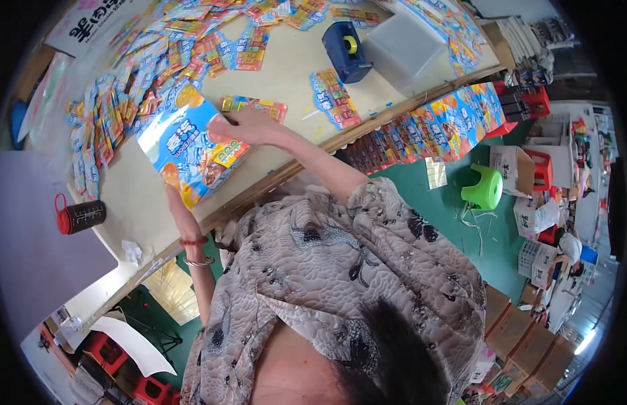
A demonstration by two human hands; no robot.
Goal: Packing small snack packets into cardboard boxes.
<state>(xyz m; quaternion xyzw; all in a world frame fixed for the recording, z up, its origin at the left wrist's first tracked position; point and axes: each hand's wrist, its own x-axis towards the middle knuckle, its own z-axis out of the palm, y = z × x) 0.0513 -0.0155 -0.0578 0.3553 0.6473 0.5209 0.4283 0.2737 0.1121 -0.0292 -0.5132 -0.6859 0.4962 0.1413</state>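
A printed box [185, 145] in blue, white and orange is held tilted above the near edge of the table. My left hand [173, 185] grips its lower left edge, fingers partly hidden by the box. At its right edge, my right hand [249, 127] is closed on the box, the fingertips partly out of sight. Just behind the right hand lies a strip of small orange and yellow packets [263, 108]. Another packet strip [335, 99] rests farther right on the table.
Many colourful packets [158, 64] are heaped across the far left. A blue tape dispenser [345, 52] stands beside a translucent plastic bin [404, 50]. A dark bottle with a red cap [80, 216] is at left. Printed boxes [428, 128] line the table's right side; a green stool [483, 187] is beyond.
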